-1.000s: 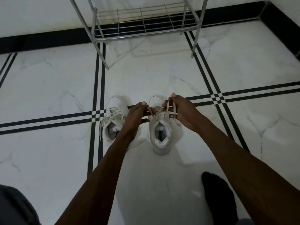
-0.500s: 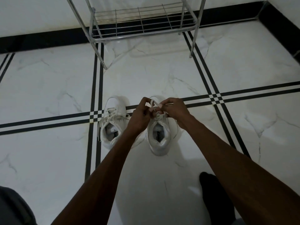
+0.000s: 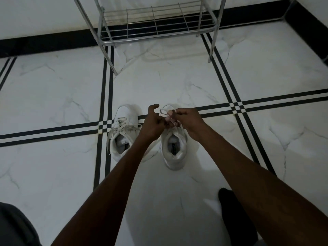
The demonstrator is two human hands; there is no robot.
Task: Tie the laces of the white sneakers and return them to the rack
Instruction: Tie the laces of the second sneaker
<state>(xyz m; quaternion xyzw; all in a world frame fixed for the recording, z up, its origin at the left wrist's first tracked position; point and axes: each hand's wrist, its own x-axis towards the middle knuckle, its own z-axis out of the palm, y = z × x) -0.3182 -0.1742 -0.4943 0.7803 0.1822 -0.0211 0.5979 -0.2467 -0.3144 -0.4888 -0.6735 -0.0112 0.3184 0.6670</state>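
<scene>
sneakers [image 3: 174, 148]: white, with white laces [image 3: 164, 111]
floor [image 3: 53, 174]: white with thin grey cracks and black double stripes that cross
rack [image 3: 156, 35]: shiny silver wire
sock [image 3: 236, 217]: black
wall edge [image 3: 44, 43]: black band

The silver wire shoe rack [image 3: 156, 23] is cut off by the top edge. The hands hide the right white sneaker's [image 3: 174, 150] lacing; the knot's state cannot be told.

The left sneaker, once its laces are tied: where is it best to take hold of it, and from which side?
Probably by the heel rim of the left sneaker, reached from above and from the person's side. Its opening faces up and its heel points toward the person, so fingers can hook inside the collar. The loose laces over the tongue make a poor grip.
</scene>
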